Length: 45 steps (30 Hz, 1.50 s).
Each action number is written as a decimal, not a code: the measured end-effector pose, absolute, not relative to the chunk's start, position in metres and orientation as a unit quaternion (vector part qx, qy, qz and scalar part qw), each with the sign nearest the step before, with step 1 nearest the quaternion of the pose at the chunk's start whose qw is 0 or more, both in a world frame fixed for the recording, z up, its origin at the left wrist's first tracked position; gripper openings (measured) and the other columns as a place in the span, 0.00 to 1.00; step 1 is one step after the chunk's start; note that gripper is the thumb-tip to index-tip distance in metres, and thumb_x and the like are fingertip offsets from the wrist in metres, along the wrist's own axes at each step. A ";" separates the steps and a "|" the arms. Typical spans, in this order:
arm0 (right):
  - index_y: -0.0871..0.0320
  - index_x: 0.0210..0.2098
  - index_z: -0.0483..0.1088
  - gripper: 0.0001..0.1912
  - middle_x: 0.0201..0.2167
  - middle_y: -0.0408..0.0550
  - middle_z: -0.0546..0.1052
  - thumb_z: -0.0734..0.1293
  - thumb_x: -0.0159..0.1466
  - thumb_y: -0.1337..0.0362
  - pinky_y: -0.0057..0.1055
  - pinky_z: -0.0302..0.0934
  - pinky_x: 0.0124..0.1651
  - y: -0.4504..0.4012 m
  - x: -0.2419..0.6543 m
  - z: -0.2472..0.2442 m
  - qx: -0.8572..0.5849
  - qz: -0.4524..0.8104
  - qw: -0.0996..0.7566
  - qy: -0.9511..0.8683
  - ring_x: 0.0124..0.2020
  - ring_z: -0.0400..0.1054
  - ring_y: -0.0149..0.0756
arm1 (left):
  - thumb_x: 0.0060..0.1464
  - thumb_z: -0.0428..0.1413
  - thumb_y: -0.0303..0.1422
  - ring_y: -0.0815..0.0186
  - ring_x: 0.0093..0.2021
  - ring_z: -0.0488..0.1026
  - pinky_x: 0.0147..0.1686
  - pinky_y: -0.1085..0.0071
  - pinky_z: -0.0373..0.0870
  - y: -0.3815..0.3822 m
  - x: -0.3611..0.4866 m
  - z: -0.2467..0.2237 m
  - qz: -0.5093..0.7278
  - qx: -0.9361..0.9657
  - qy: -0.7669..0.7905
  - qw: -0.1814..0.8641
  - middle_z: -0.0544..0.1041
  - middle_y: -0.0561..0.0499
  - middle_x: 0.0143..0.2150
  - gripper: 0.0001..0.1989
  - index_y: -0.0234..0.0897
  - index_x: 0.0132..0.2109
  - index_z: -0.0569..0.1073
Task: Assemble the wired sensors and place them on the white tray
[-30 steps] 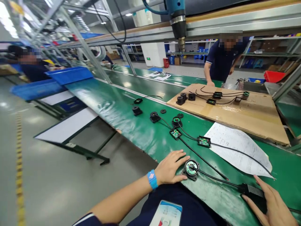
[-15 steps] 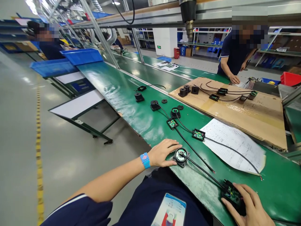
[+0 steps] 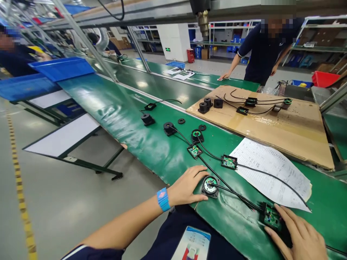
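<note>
My left hand (image 3: pixel 188 186) curves around the left side of a round black housing (image 3: pixel 210 187), thumb and fingertips at its rim. A green and white circuit ring shows inside it. From its middle a black cable (image 3: pixel 235 195) runs to an open black box with a green circuit board (image 3: pixel 271 216). My right hand (image 3: pixel 300 231) grips this box at its right side, thumb in front and fingers behind. Farther back lie two similar assemblies, with board boxes (image 3: pixel 194 151) (image 3: pixel 229 162) wired to round housings (image 3: pixel 169 129) (image 3: pixel 197 135).
A written paper sheet (image 3: pixel 273 173) lies on the green bench mat (image 3: pixel 116 108). Behind it, a cardboard sheet (image 3: pixel 292 137) carries more housings and board boxes. Overhead hangs a power driver (image 3: pixel 203 21). Across the bench stands a co-worker (image 3: pixel 267 50). Blue trays (image 3: pixel 62 66) sit at the left.
The view has turned slightly right. Both hands stay on the housing and box, which sit closer to a neighbouring cable's end. The co-worker now stands more upright, one arm stretched to the bench.
</note>
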State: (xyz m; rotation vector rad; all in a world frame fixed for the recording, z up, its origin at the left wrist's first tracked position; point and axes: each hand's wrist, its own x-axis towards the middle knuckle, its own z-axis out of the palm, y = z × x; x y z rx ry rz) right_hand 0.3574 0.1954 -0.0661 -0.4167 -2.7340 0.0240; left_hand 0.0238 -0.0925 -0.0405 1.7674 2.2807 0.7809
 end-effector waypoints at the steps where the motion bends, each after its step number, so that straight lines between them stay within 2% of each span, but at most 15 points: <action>1: 0.52 0.65 0.64 0.33 0.53 0.54 0.78 0.60 0.69 0.40 0.47 0.65 0.49 0.192 0.350 -0.059 -0.154 0.003 0.194 -0.969 0.48 0.75 0.52 | 0.55 0.60 0.60 0.46 0.65 0.67 0.63 0.49 0.69 -0.091 0.021 -0.041 0.286 0.601 0.744 0.068 0.69 0.34 0.65 0.44 0.40 0.68 0.59; 4: 0.52 0.61 0.67 0.30 0.50 0.52 0.80 0.63 0.68 0.41 0.44 0.63 0.51 0.175 0.316 -0.038 -0.119 0.034 0.214 -0.969 0.47 0.75 0.48 | 0.60 0.59 0.55 0.54 0.61 0.73 0.60 0.57 0.73 -0.087 0.011 -0.044 0.343 0.656 0.671 0.037 0.73 0.38 0.61 0.38 0.44 0.69 0.58; 7: 0.52 0.61 0.67 0.28 0.49 0.49 0.80 0.66 0.68 0.45 0.37 0.67 0.51 0.152 0.271 -0.024 -0.069 0.106 0.197 -0.972 0.47 0.76 0.43 | 0.65 0.57 0.49 0.56 0.56 0.77 0.57 0.60 0.76 -0.085 0.001 -0.050 0.321 0.712 0.624 0.021 0.76 0.40 0.58 0.28 0.46 0.66 0.64; 10: 0.51 0.51 0.72 0.14 0.38 0.43 0.81 0.62 0.73 0.52 0.29 0.70 0.38 0.134 0.231 -0.017 -0.055 0.214 0.111 -0.969 0.36 0.77 0.34 | 0.65 0.57 0.50 0.57 0.50 0.80 0.52 0.62 0.79 -0.083 -0.006 -0.058 0.309 0.729 0.610 0.010 0.80 0.41 0.55 0.24 0.44 0.61 0.70; 13: 0.52 0.37 0.72 0.15 0.28 0.40 0.76 0.58 0.76 0.56 0.24 0.66 0.30 0.124 0.209 -0.014 -0.047 0.284 0.075 -0.955 0.27 0.73 0.29 | 0.65 0.57 0.49 0.59 0.47 0.81 0.48 0.64 0.80 -0.080 -0.010 -0.062 0.314 0.741 0.593 -0.009 0.80 0.43 0.55 0.20 0.46 0.58 0.73; 16: 0.53 0.36 0.73 0.14 0.27 0.42 0.74 0.59 0.75 0.58 0.24 0.64 0.30 0.120 0.201 -0.010 -0.040 0.272 0.120 -0.954 0.26 0.72 0.28 | 0.65 0.57 0.49 0.59 0.46 0.80 0.45 0.64 0.80 -0.078 -0.012 -0.061 0.304 0.751 0.586 -0.008 0.79 0.42 0.55 0.20 0.46 0.57 0.75; 21: 0.53 0.33 0.73 0.13 0.23 0.41 0.71 0.63 0.73 0.61 0.25 0.62 0.27 0.114 0.199 -0.004 -0.027 0.227 0.125 -0.965 0.23 0.68 0.28 | 0.64 0.58 0.50 0.61 0.43 0.80 0.43 0.66 0.79 -0.074 -0.007 -0.056 0.301 0.757 0.579 0.011 0.79 0.43 0.52 0.20 0.44 0.55 0.76; 26: 0.50 0.44 0.74 0.08 0.33 0.42 0.78 0.63 0.73 0.58 0.24 0.69 0.36 0.128 0.201 0.005 -0.056 0.257 0.114 -0.958 0.34 0.75 0.31 | 0.68 0.54 0.48 0.60 0.55 0.76 0.53 0.66 0.76 -0.058 -0.033 -0.018 0.394 0.721 0.570 -0.011 0.79 0.45 0.52 0.18 0.43 0.54 0.76; 30: 0.48 0.48 0.75 0.10 0.41 0.43 0.81 0.65 0.71 0.55 0.28 0.71 0.45 0.170 0.208 0.019 -0.126 0.212 0.148 -0.958 0.42 0.76 0.34 | 0.71 0.51 0.38 0.57 0.58 0.73 0.60 0.58 0.71 -0.044 -0.109 0.021 0.315 0.610 0.727 -0.023 0.76 0.43 0.57 0.16 0.41 0.61 0.71; 33: 0.48 0.45 0.76 0.13 0.41 0.44 0.81 0.64 0.71 0.51 0.35 0.71 0.45 0.209 0.211 0.023 -0.200 0.162 0.158 -0.953 0.43 0.76 0.39 | 0.68 0.53 0.47 0.50 0.63 0.70 0.63 0.50 0.68 -0.039 -0.168 0.026 0.193 0.610 0.767 0.052 0.72 0.42 0.64 0.24 0.43 0.65 0.69; 35: 0.49 0.45 0.76 0.16 0.44 0.45 0.81 0.63 0.71 0.48 0.40 0.70 0.48 0.230 0.210 0.020 -0.230 0.149 0.134 -0.952 0.45 0.76 0.43 | 0.66 0.54 0.51 0.50 0.64 0.70 0.62 0.53 0.69 -0.038 -0.192 0.019 0.152 0.627 0.753 0.127 0.69 0.42 0.67 0.31 0.46 0.70 0.63; 38: 0.49 0.52 0.74 0.20 0.51 0.48 0.80 0.64 0.70 0.46 0.46 0.68 0.55 0.243 0.205 0.007 -0.208 0.162 0.086 -0.961 0.52 0.74 0.46 | 0.69 0.49 0.50 0.55 0.63 0.72 0.61 0.59 0.71 -0.042 -0.198 0.005 0.148 0.631 0.747 0.150 0.69 0.44 0.67 0.30 0.47 0.72 0.59; 41: 0.49 0.56 0.72 0.21 0.53 0.49 0.78 0.64 0.70 0.46 0.46 0.66 0.58 0.235 0.197 -0.004 -0.180 0.193 0.067 -0.962 0.54 0.72 0.45 | 0.68 0.49 0.54 0.52 0.57 0.74 0.55 0.57 0.72 -0.054 -0.174 0.001 0.158 0.594 0.788 0.028 0.75 0.41 0.59 0.31 0.38 0.67 0.65; 43: 0.48 0.54 0.72 0.19 0.51 0.48 0.79 0.63 0.71 0.47 0.45 0.66 0.56 0.224 0.190 -0.007 -0.167 0.209 0.057 -0.962 0.52 0.73 0.44 | 0.64 0.52 0.57 0.52 0.48 0.76 0.48 0.57 0.72 -0.063 -0.148 0.001 0.150 0.605 0.780 -0.051 0.79 0.42 0.47 0.29 0.35 0.56 0.73; 45: 0.49 0.50 0.73 0.18 0.47 0.47 0.79 0.63 0.70 0.46 0.43 0.67 0.53 0.215 0.184 -0.007 -0.153 0.226 0.034 -0.961 0.49 0.74 0.43 | 0.62 0.54 0.58 0.54 0.44 0.76 0.45 0.59 0.70 -0.068 -0.122 -0.002 0.125 0.677 0.723 -0.057 0.79 0.44 0.42 0.28 0.36 0.50 0.75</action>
